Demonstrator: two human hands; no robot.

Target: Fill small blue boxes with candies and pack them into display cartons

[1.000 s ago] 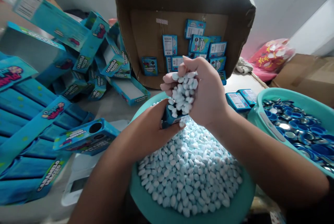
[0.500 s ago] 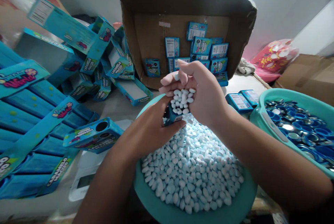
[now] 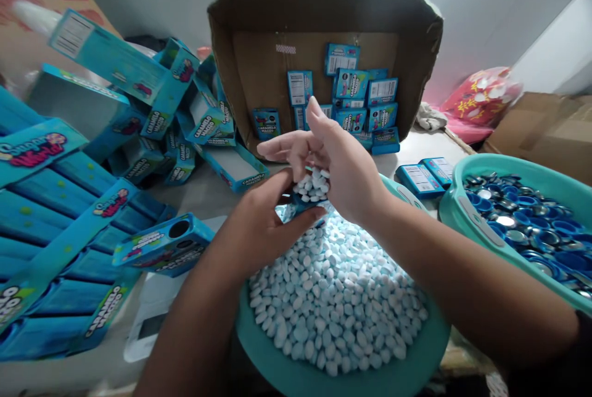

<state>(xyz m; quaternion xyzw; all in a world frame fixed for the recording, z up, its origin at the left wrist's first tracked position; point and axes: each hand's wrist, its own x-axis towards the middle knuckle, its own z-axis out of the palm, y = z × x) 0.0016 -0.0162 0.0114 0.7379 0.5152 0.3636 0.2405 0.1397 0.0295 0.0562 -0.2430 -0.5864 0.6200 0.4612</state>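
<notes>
- The basin [image 3: 253,338] sits in front of the person, piled with candies [image 3: 342,298]; its far rim is largely hidden by the hands.
- Above the far half of the basin, the left hand [image 3: 259,218] grips a small blue tin [image 3: 303,204], thumb along the near side; most of the tin is covered by that hand.
- Just over the tin, above the basin, the right hand [image 3: 349,166] is loosely cupped, fingers extended and thumb raised, its palm beside a handful [image 3: 312,187] heaped at the tin's mouth.
- Left of the basin lies a white scale [image 3: 160,293], partly blocked by the left forearm; a holed box [image 3: 161,248] overlaps its top.
- Farther left of the basin, a large blue pack [image 3: 55,200] crowds that side, with a tumbled pile of display boxes [image 3: 111,59] behind it.
- Behind the basin, a carton [image 3: 240,45] on its side holds small boxes [image 3: 351,84], some screened by the right hand.
- Right of the basin, a tub [image 3: 468,215] holds blue and silvery lids [image 3: 522,227]; two boxes [image 3: 419,181] lie just beside the tub.
- Beyond, right of the basin: a cloth [image 3: 431,116], a red bag [image 3: 481,95].
</notes>
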